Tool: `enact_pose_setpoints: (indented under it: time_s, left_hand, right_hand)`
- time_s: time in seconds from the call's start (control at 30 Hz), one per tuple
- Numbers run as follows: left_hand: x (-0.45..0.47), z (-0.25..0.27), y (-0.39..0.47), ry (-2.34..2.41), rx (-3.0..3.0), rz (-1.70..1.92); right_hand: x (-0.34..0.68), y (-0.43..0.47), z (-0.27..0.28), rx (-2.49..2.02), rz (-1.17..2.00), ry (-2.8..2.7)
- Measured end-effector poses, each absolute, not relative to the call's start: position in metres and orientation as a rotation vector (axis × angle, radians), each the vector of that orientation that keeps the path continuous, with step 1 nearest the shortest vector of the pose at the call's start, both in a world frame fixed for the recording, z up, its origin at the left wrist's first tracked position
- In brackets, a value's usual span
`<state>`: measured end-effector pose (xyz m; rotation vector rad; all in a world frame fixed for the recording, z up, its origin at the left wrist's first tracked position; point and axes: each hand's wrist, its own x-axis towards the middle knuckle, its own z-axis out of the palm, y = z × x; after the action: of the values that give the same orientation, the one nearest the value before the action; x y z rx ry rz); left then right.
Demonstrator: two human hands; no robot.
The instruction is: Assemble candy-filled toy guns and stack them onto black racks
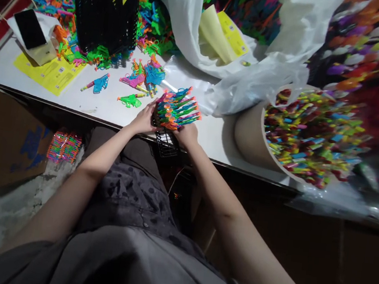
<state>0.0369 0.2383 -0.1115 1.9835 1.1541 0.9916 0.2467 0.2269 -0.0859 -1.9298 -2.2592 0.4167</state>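
Note:
Both of my hands are wrapped round a tight bundle of small plastic toy pistols [178, 108] at the table's front edge. My left hand [145, 119] closes on its left side, and my right hand [186, 135] grips it from the lower right. Orange, green, blue and pink show in the bundle. A black plastic basket [166, 144] with a grid wall shows just below it, partly hidden by the hands. Left of the bundle lie a green toy pistol [130, 100], a pink one [135, 80] and a blue one [100, 84].
A tub [251, 133] full of small colourful pieces stands at right. Black baskets [106, 16] sit among heaped toy pistols at the back. A phone [29, 29], yellow sheets [51, 74] and a white sack [186, 22] surround the work spot. A wrapped pack [64, 147] lies below the table.

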Motion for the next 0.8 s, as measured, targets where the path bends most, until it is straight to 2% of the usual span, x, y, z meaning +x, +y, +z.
enact_pose_setpoints:
  time_s: [0.33, 0.5, 0.67, 0.8]
  left_hand:
    - [0.041, -0.128, 0.242, 1.118, 2.005, 1.018]
    - [0.043, -0.128, 0.238, 1.170, 1.974, 1.110]
    - [0.040, -0.120, 0.227, 1.426, 1.826, 1.198]
    - [0.036, -0.115, 0.223, 1.475, 1.702, 1.157]
  right_hand:
    - [0.255, 0.228, -0.099, -1.734, 0.451, -2.299]
    - [0.252, 0.225, -0.095, -1.853, 0.378, -2.300]
    - [0.224, 0.216, -0.075, -2.198, 0.306, -2.342]
    - [0.199, 0.207, -0.064, -2.198, 0.273, -2.398]
